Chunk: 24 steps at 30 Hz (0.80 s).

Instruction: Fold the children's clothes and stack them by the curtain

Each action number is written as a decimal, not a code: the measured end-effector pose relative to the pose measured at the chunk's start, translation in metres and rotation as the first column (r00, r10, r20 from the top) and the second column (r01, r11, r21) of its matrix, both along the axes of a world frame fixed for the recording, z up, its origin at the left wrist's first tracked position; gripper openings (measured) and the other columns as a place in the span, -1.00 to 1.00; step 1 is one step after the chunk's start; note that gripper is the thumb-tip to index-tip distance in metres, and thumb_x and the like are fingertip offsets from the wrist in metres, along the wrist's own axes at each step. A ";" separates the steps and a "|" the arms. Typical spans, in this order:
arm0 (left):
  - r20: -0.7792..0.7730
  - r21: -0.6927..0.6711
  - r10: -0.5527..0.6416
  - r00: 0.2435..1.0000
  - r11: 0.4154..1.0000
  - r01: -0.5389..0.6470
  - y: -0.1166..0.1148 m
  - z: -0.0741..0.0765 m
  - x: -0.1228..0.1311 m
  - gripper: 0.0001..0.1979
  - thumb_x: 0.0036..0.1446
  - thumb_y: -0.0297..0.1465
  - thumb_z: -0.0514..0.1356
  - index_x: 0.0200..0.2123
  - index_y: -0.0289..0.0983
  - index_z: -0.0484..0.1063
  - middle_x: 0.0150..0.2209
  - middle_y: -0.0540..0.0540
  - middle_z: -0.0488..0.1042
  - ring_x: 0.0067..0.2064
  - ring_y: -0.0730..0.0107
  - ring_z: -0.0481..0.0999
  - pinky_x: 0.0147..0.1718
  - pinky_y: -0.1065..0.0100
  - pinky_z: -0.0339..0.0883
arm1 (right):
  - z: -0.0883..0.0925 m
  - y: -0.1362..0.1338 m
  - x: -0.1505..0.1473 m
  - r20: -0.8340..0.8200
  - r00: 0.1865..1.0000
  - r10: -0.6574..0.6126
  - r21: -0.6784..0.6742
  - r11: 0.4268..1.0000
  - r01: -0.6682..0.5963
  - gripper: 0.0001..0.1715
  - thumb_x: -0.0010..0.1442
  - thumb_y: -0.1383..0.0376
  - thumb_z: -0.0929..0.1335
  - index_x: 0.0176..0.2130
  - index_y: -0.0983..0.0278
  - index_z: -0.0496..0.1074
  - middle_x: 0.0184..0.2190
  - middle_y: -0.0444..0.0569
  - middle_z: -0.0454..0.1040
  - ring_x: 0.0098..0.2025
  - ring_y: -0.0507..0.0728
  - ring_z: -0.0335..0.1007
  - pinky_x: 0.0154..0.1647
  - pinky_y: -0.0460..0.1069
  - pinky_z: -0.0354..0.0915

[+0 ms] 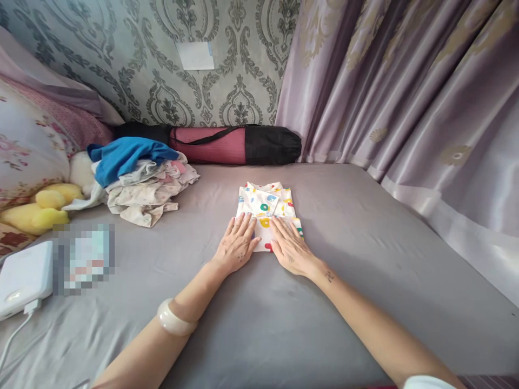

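Note:
A small white shirt (265, 202) with a collar and colourful printed shapes lies folded on the grey bed sheet (357, 302). My left hand (238, 244) rests flat over its near left part, fingers stretched forward. On the near right part lies my right hand (292, 246), also flat, with its fingers extended and slightly spread. Both palms face down, and neither hand grips the cloth. The fabric directly under the hands is hidden. A pale bangle (175, 319) circles my left forearm.
Left of the shirt sits a pile of rumpled clothes (140, 178), beside a yellow plush toy (44, 208). A white power bank (26, 278) with a cable lies near a pixelated object (87, 256). Behind are a rolled mat (211, 145) and purple curtains (405, 81).

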<state>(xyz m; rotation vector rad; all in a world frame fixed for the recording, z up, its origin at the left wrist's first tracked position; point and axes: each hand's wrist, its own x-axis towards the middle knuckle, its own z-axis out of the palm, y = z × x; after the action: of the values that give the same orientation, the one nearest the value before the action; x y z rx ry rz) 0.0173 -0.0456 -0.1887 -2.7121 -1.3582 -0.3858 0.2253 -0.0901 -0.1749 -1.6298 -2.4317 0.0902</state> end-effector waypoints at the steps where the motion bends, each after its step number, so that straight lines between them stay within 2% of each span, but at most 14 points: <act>1: 0.018 0.018 0.030 0.999 0.999 -0.031 -0.001 0.003 -0.001 -0.40 0.37 -0.17 -0.19 0.34 -0.39 0.07 0.38 -0.26 -0.01 0.40 0.07 -0.11 0.33 0.00 -0.12 | 0.001 -0.001 0.002 0.000 1.000 -0.023 0.039 0.999 0.023 -0.29 0.38 0.19 0.02 0.41 0.37 -0.21 0.42 0.08 -0.20 0.44 0.18 -0.33 0.41 0.21 -0.23; 4: 0.026 -0.013 0.075 0.997 0.997 -0.075 -0.001 0.007 -0.003 -0.40 0.37 -0.19 -0.19 0.34 -0.41 0.05 0.38 -0.25 -0.03 0.40 0.08 -0.13 0.33 0.01 -0.15 | -0.002 -0.005 0.009 0.019 0.997 -0.071 0.081 0.994 0.069 -0.28 0.37 0.22 0.03 0.41 0.39 -0.24 0.42 0.09 -0.23 0.44 0.20 -0.34 0.41 0.23 -0.24; 9: -0.084 -0.250 0.053 0.995 0.965 -0.073 0.001 0.006 -0.004 -0.37 0.37 -0.16 -0.19 0.35 -0.44 0.03 0.37 -0.27 -0.02 0.39 0.05 -0.08 0.32 0.03 -0.11 | -0.011 -0.003 0.016 0.065 0.993 -0.094 -0.078 0.992 0.099 -0.30 0.37 0.21 0.00 0.38 0.45 -0.08 0.41 0.10 -0.18 0.43 0.17 -0.30 0.42 0.18 -0.23; 14: -0.109 -0.303 0.050 0.993 0.950 -0.081 0.001 0.011 -0.005 -0.36 0.37 -0.15 -0.21 0.37 -0.43 -0.04 0.39 -0.26 -0.09 0.41 0.06 -0.16 0.32 -0.04 -0.18 | -0.002 -0.001 0.018 0.005 0.995 -0.100 -0.170 0.980 0.099 -0.30 0.38 0.15 -0.02 0.39 0.39 -0.11 0.42 0.07 -0.20 0.44 0.16 -0.35 0.42 0.17 -0.27; 17: -0.091 -0.309 0.016 0.996 0.950 -0.044 -0.001 0.015 -0.012 -0.33 0.36 -0.10 -0.22 0.36 -0.42 -0.02 0.39 -0.32 -0.09 0.40 0.00 -0.15 0.29 -0.13 -0.13 | 0.007 -0.007 0.025 -0.087 0.994 -0.070 -0.205 0.978 0.051 -0.27 0.38 0.09 0.01 0.41 0.33 -0.17 0.43 0.04 -0.22 0.44 0.16 -0.35 0.41 0.16 -0.20; 19: -0.066 -0.285 -0.036 0.997 0.958 0.015 -0.004 0.017 -0.023 -0.33 0.34 -0.06 -0.19 0.34 -0.38 0.05 0.38 -0.36 -0.07 0.40 -0.04 -0.11 0.26 -0.18 -0.09 | 0.012 -0.016 0.033 -0.146 0.988 -0.042 -0.173 0.985 0.017 -0.25 0.37 0.06 0.07 0.41 0.26 -0.17 0.42 0.02 -0.17 0.43 0.17 -0.29 0.40 0.16 -0.10; 22: -0.018 -0.188 -0.143 0.990 0.973 0.137 -0.008 0.024 -0.043 -0.44 0.32 -0.11 -0.06 0.24 -0.31 0.23 0.35 -0.37 0.04 0.36 -0.05 0.03 0.23 -0.18 -0.01 | 0.015 -0.031 0.048 -0.156 0.987 -0.028 -0.086 0.996 0.015 -0.29 0.33 0.09 0.19 0.37 0.20 0.00 0.38 0.02 0.02 0.40 0.20 -0.10 0.36 0.17 0.03; 24: 0.013 -0.137 -0.199 0.980 0.970 0.199 -0.011 0.029 -0.055 -0.58 0.31 -0.22 0.00 0.15 -0.24 0.34 0.30 -0.33 0.18 0.29 -0.01 0.21 0.18 -0.10 0.14 | 0.015 -0.040 0.057 -0.128 0.992 -0.012 -0.018 1.000 0.010 -0.40 0.32 0.17 0.23 0.30 0.19 0.17 0.32 0.04 0.17 0.35 0.22 0.04 0.32 0.19 0.11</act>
<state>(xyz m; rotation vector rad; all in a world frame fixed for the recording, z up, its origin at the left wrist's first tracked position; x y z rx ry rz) -0.0381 -0.0562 -0.1602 -2.9732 -1.1552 -0.3150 0.2824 -0.1300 -0.1601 -1.5926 -2.3326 0.2082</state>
